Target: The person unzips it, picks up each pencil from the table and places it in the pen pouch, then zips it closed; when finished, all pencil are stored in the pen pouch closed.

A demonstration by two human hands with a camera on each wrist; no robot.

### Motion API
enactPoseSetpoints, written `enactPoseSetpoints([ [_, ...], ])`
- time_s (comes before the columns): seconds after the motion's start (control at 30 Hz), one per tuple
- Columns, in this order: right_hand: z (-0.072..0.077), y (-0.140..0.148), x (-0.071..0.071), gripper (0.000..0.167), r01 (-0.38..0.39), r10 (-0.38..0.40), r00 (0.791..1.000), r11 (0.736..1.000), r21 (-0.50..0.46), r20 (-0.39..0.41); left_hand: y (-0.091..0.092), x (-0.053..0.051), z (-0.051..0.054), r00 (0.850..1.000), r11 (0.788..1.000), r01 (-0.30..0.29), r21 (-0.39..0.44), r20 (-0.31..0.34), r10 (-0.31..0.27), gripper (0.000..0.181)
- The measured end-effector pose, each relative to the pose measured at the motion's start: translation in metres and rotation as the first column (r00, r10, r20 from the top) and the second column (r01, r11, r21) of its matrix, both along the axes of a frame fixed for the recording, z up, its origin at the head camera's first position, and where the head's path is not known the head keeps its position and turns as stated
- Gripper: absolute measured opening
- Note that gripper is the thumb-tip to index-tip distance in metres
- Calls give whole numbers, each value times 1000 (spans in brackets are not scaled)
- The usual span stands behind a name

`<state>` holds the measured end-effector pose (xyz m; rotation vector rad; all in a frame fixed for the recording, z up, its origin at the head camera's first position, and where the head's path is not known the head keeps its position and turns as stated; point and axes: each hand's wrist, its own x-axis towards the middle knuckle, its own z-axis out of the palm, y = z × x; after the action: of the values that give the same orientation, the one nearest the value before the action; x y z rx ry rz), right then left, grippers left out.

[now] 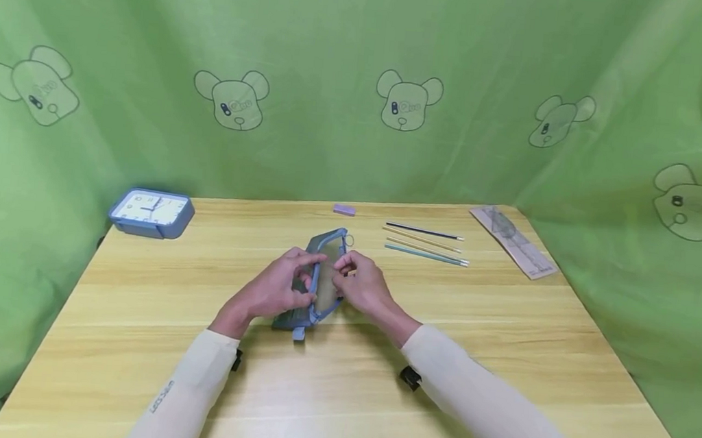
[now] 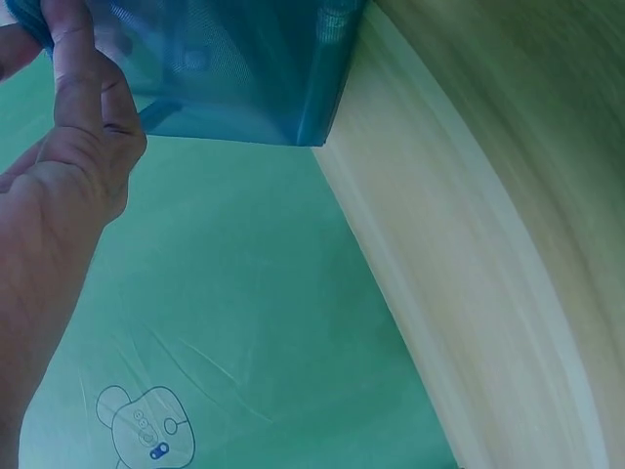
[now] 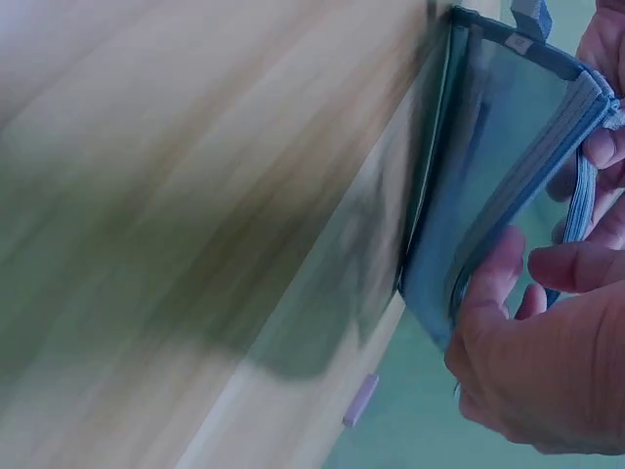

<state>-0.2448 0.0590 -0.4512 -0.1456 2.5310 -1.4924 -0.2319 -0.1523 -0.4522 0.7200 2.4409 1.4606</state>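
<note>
A blue mesh zip pencil case (image 1: 328,287) stands on the table between both hands, its zipped mouth spread apart. On its left side, my left hand (image 1: 274,286) pinches the zip edge between thumb and fingers. My right hand (image 1: 369,290) holds the opposite edge, thumb and fingers bent over it. From the right wrist view, the right hand (image 3: 542,357) grips the rim of the pencil case (image 3: 498,147), with left fingers at the far edge. The left wrist view shows the left hand (image 2: 83,147) at the case's upper edge, partly cut off by the frame.
Several pencils (image 1: 423,241) lie to the right behind the case. A purple eraser (image 1: 344,210) is near the back edge. Further right lies a packaged ruler set (image 1: 513,241). A blue clock (image 1: 151,212) stands at the back left, before a green curtain (image 1: 319,154).
</note>
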Motion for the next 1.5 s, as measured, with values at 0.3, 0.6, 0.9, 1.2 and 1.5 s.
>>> enactPoseSetpoints([
  [0.3, -13, 66, -1, 37, -116, 207, 971, 849, 515, -122, -2, 0, 2, 999, 1000, -3, 29, 41, 1, 80],
  [0.6, -32, 122, -23, 43, 10, 201, 957, 702, 712, -212, -2, 0, 2, 999, 1000, -12, 6, 40, 12, 80],
  [0.9, -49, 154, -51, 52, 122, 154, 943, 661, 740, -293, -1, 0, 3, 999, 1000, 0, 15, 39, -1, 79],
  [1.2, -48, 160, -58, 51, 130, 162, 943, 624, 771, -291, -1, -1, 2, 999, 1000, 5, 17, 40, -5, 78],
  [1.5, -42, 150, -46, 32, 95, 240, 925, 605, 791, -295, -3, 0, 2, 999, 1000, 1, 21, 45, -2, 79],
])
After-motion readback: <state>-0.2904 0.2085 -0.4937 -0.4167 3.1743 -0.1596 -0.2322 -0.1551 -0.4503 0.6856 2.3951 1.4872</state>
